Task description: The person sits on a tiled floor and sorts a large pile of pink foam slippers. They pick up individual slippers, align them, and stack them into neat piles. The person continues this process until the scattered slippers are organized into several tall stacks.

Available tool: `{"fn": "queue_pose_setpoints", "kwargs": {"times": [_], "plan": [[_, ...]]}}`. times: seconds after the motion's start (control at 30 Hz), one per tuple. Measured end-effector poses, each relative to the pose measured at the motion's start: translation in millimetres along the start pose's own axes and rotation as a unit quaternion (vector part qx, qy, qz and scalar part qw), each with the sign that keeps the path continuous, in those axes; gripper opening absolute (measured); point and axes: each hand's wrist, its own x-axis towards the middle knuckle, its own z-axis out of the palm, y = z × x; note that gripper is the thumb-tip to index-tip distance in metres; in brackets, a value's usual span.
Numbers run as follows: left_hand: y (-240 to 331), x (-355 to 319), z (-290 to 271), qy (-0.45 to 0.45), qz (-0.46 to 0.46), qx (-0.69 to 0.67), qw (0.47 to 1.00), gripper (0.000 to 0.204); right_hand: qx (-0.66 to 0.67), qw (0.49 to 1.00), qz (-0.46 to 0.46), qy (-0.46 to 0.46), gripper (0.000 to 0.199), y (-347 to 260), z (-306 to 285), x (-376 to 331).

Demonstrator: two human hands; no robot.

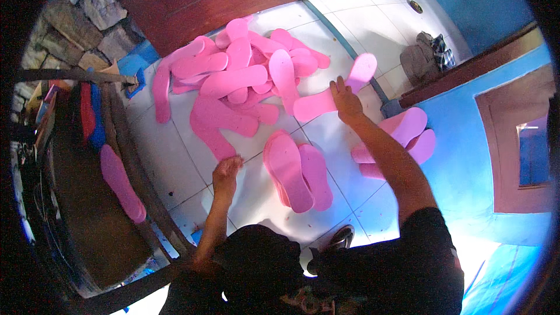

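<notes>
Right hand (345, 100) pinching 1 pink sole (338, 94) off the floor pile (245, 76), left hand (226, 170) curled shut on another pink sole (211, 137).

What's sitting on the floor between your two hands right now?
In the head view, a small stack of pink soles lies on the white tile floor between the left hand and the right hand; otherwise bare tile.

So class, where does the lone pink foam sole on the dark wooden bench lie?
In the head view, the pink foam sole lies on the dark wooden bench at the person's left, apart from the sole pile on the white tiled floor.
</notes>
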Motion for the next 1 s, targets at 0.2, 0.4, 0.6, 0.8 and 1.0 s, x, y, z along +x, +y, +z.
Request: {"fn": "queue_pose_setpoints", "kwargs": {"times": [0.2, 0.4, 0.6, 0.8, 1.0], "plan": [[91, 57, 43, -0.200, -0.130, -0.365, 0.900, 0.051, 0.101, 0.918, -0.382, -0.024, 0.059, -81, -131, -5], [62, 65, 53, -0.163, -0.023, -0.455, 0.875, 0.042, 0.275, 0.898, -0.345, 0.006, 0.057, -125, -163, -27], [58, 55, 52, -0.100, -0.061, -0.601, 0.790, 0.042, 0.751, 0.639, 0.077, -0.143, 0.053, -152, -148, -92], [53, 61, 55, -0.046, 0.003, -0.539, 0.841, 0.037, 0.883, 0.297, 0.129, -0.340, 0.052, -121, -149, -93], [65, 42, 103, 0.044, 0.005, -0.416, 0.908, 0.028, 0.751, 0.612, 0.120, -0.218, 0.036, -110, -89, -114]]}}
